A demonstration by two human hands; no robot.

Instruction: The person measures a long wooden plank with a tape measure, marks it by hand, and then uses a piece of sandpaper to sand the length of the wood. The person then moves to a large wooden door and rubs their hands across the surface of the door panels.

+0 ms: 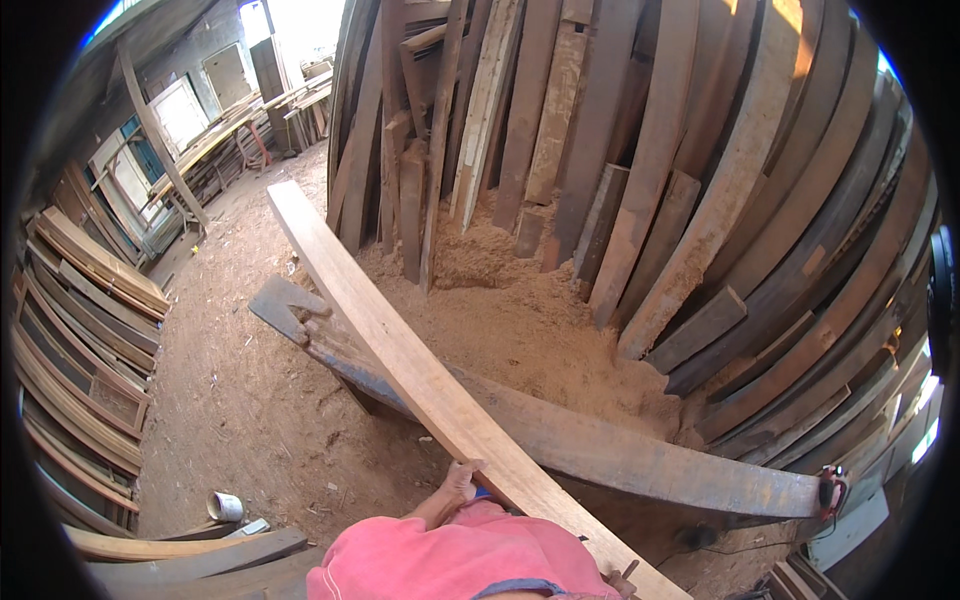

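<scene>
At far left, window frames (85, 395) and boards lean against the wall, and a small tin can (224, 506) lies on the sawdust floor (240, 400). The left hand (458, 484) grips the near edge of a long pale plank (400, 345), fingers curled over it. The plank lies across a rusty steel machine bed (600, 445) and runs away up-left. The work in hand looks like feeding or steadying the plank along the bed; the next move calls for keeping it flat and straight. The plank is light reddish wood, smooth-faced, slightly bowed by the lens. The right hand (622, 577) barely shows at the bottom edge; I cannot tell its grip. Sawdust (520, 310) piles against stacked timbers (700, 180) at right.
</scene>
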